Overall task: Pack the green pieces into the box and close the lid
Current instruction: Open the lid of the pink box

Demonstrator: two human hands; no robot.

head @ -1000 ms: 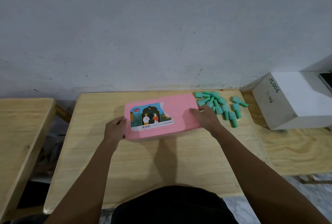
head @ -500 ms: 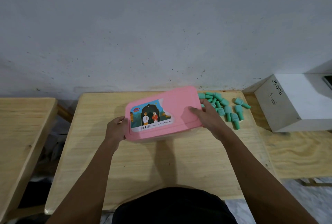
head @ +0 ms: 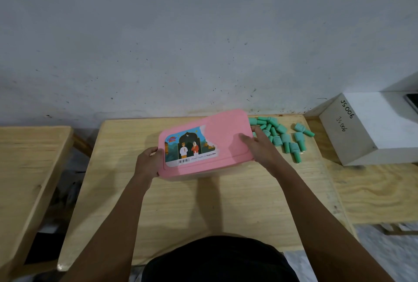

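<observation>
A pink lid (head: pixel 226 136) with a colourful sticker covers the box at the middle of the wooden table (head: pixel 203 209). Its right side is raised, so it tilts down to the left. My left hand (head: pixel 148 164) grips the lid's left edge and my right hand (head: pixel 260 145) grips its right edge, thumb on top. The box body under the lid is almost hidden. A heap of several green pieces (head: pixel 280 136) lies on the table just right of the box, behind my right hand.
A white box marked JS006 (head: pixel 371 127) sits on a lower wooden surface (head: pixel 373 191) to the right. Another wooden table (head: pixel 27 164) stands at the left, across a gap. A grey wall (head: pixel 203 44) rises right behind the table.
The lid lay flat on the box one second ago. Both hands have lifted it, the right side higher, so it now tilts.
</observation>
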